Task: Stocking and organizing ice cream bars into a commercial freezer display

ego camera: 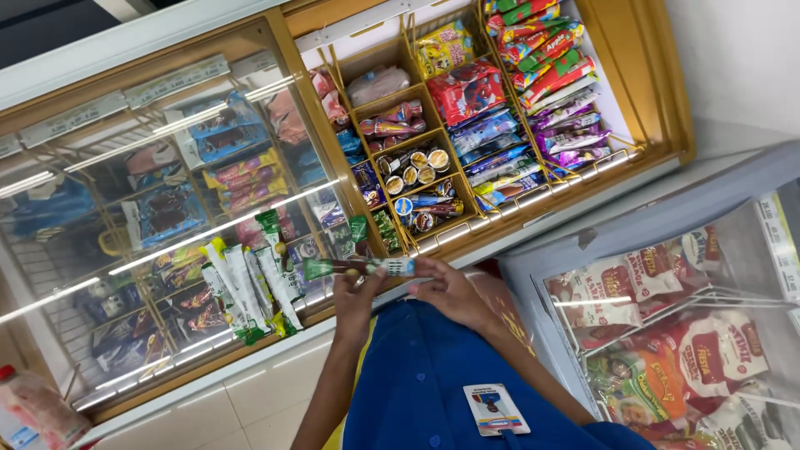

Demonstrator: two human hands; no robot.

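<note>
My left hand [357,297] and my right hand [450,292] together hold a long thin wrapped ice-cream stick [360,267], green at one end and white at the other, level over the edge of a chest freezer [500,218]. The left hand grips it near the middle from below. My right hand pinches its white end. Behind the stick, several similar green and white wrapped sticks [250,287] lie on the freezer's closed glass lid [167,217]. My blue shirt with a badge [495,408] fills the lower middle.
The freezer's right section is open, with wire baskets of small round tubs [414,169], red packs [467,90] and purple wrapped bars [571,125]. A second glass-topped freezer [692,333] with red and white bags stands at the right. A bottle [37,408] is at the lower left.
</note>
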